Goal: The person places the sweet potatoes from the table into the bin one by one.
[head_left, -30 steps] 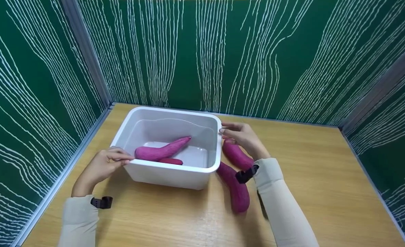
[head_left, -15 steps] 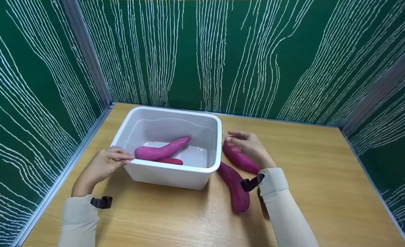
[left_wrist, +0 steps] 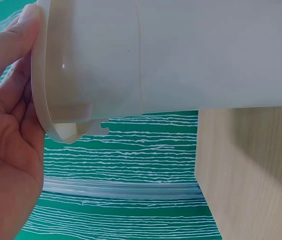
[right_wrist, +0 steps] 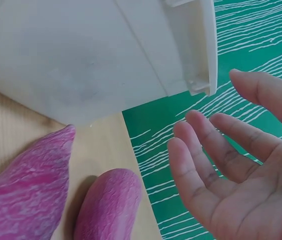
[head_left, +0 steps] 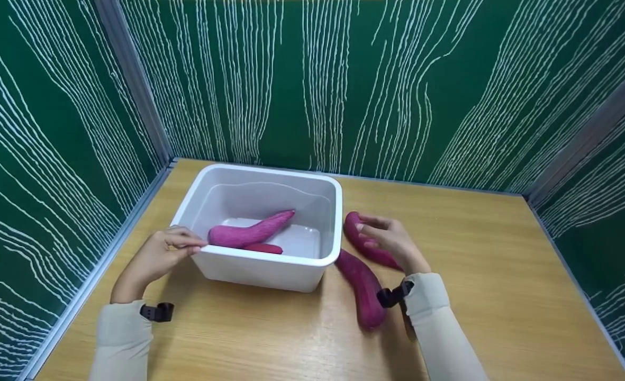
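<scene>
head view: white bin [head_left: 259,275] sits on the counter [head_left: 503,275], bent purple vegetable [head_left: 251,233] inside, plus a red piece [head_left: 263,248] mostly hidden by the front wall. two more purple vegetables lie just right of the bin: upper one [head_left: 378,256] and lower one [head_left: 364,291], the lower with its narrow end by the bin wall. something dark [head_left: 408,320] is partly under the right sleeve [head_left: 442,328], can't tell what.

left grip [head_left: 159,254] pinches the bin rim at the near left corner. right grip [head_left: 394,241] is wide, fingers spread, holding nothing; it's over the upper one in head view, but right wrist view shows no contact.

handling, my read: bin looks like thin stiff plastic, light, smooth. best hold is the rim lip, both short sides; one-corner pinch would let it swing. vegetables look fairly firm, streaky skin, probably not very slippery, heavier at the fat end. take them round the thick middle; narrow tips look easiest to bruise or snap. curved bodies may roll if nudged.
</scene>
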`<move>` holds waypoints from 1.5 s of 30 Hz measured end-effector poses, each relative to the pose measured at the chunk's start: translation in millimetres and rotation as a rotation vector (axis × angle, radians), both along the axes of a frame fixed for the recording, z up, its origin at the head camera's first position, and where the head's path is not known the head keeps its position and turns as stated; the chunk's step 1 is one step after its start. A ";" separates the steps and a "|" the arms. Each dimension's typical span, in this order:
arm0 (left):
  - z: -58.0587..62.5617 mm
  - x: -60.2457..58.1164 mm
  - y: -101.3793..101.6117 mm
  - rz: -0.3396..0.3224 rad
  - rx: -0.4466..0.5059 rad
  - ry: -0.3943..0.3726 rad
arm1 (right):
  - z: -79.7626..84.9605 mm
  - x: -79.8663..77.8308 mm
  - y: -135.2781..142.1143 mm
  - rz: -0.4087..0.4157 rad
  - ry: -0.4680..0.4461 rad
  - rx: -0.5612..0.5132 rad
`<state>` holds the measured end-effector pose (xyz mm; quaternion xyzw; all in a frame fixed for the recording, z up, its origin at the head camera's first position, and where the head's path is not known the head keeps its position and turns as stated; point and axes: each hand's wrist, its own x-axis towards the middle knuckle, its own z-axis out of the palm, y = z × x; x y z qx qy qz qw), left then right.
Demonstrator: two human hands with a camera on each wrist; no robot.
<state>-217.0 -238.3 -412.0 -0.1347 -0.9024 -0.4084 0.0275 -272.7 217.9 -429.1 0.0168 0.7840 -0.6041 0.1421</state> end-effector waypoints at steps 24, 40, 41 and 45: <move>-2.7 0.6 -0.8 0.004 -0.018 -0.038 | -40.1 27.1 20.9 -0.057 -0.054 0.025; -4.8 2.8 -0.8 0.004 0.014 0.014 | -62.9 43.4 24.7 -0.095 -0.067 -0.005; -4.2 2.6 -0.9 0.002 0.010 0.017 | -63.7 44.0 24.9 -0.092 -0.066 -0.004; -1.6 0.6 -1.1 -0.005 -0.011 0.015 | -66.4 44.1 25.2 -0.100 -0.067 -0.004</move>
